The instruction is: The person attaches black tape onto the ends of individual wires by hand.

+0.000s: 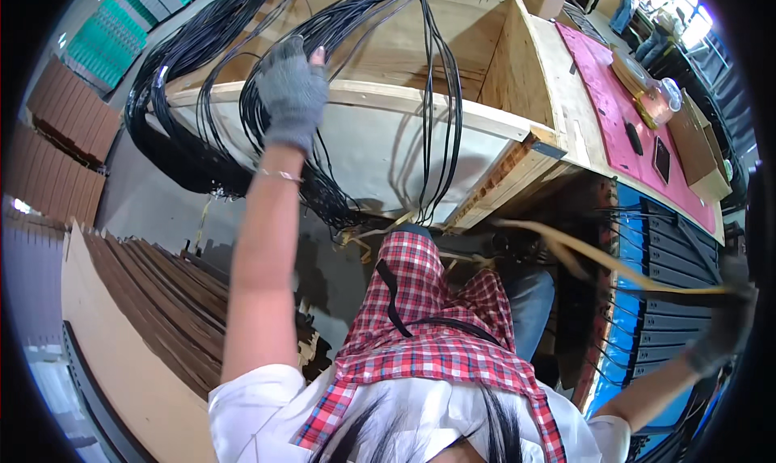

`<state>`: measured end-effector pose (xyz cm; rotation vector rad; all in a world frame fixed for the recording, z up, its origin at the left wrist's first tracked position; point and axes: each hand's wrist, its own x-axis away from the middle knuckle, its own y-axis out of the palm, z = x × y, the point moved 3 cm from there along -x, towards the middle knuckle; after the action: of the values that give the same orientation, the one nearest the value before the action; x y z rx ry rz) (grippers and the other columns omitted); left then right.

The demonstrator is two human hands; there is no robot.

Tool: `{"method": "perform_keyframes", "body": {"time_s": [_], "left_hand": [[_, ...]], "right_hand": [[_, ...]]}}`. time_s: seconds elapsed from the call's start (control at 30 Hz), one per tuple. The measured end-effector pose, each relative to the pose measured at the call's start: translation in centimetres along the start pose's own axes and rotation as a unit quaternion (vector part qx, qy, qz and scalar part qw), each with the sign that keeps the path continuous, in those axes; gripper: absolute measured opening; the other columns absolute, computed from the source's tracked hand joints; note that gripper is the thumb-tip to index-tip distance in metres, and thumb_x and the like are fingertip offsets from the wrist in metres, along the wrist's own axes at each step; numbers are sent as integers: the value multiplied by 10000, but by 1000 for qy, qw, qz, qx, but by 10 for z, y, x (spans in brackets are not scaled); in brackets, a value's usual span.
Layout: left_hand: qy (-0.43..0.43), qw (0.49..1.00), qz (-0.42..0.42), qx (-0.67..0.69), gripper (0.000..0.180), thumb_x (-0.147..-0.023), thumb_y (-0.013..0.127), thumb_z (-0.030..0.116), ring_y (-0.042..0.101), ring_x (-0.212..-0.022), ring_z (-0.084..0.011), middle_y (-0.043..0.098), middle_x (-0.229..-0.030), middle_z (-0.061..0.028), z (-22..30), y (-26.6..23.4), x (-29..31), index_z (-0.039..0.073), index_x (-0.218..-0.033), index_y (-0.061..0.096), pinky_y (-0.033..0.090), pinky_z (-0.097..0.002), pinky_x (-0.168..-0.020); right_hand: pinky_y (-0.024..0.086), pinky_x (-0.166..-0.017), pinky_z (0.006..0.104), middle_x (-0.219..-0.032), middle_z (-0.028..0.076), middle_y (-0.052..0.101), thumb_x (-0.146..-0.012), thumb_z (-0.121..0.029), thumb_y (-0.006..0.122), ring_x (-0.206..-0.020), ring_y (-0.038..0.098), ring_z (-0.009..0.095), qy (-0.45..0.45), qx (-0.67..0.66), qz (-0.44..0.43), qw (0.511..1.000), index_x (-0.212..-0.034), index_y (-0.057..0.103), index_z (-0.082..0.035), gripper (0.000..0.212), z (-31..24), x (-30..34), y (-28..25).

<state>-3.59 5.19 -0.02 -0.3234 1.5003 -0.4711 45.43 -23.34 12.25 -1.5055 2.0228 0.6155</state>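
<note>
Black cables (202,31) are touched by the left hand (291,91), whose gloved fingers are curled; whether any strand is pinched cannot be told, as the fingertips are hidden. The wooden box (517,63) is set to the right of those fingers. A tan strip (602,259) is gripped by the right hand's (723,330) blurred fingers and stretched leftward from them.

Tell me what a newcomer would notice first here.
First, the mass of black cables draped over the wooden crate at top, with the gloved left hand against them. Next, the pink sheet on the upper-right bench, and the blurred tan strip reaching the gloved right hand.
</note>
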Motion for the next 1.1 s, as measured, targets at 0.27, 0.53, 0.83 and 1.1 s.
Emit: {"method": "perform_keyframes", "body": {"time_s": [0.27,0.53,0.83,1.1], "left_hand": [[-207,755,-347,517,260,-848,547,261,559,-747,-168,618,-820,-121,113,44,154,22,-926,615,433,-282,-689],[-160,833,-279,450,315,-832,540,294,573,-685,-330,588,-726,-193,106,44,207,-16,-844,598,451,-365,-656],[-111,843,-394,349,253,-867,463,222,587,-750,-327,609,-799,-181,16,70,352,1,-842,585,445,-387,-698],[-257,815,-86,512,205,-892,485,219,539,-593,-98,576,-658,-8,24,-77,105,42,-852,580,429,-225,-564]], "right_hand": [[373,-507,298,-531,71,476,-806,-228,581,-505,447,178,222,-126,-209,944,-642,492,-41,265,121,54,112],[408,-593,283,-630,99,540,-816,-203,554,-604,516,187,278,-38,-154,947,-671,531,-5,247,145,75,94],[427,-692,314,-727,129,574,-859,-182,516,-699,544,205,201,-82,-68,974,-723,560,21,249,173,67,109],[428,-652,314,-715,121,588,-814,-397,566,-699,557,195,190,-22,-184,964,-714,594,20,430,165,70,127]]}}
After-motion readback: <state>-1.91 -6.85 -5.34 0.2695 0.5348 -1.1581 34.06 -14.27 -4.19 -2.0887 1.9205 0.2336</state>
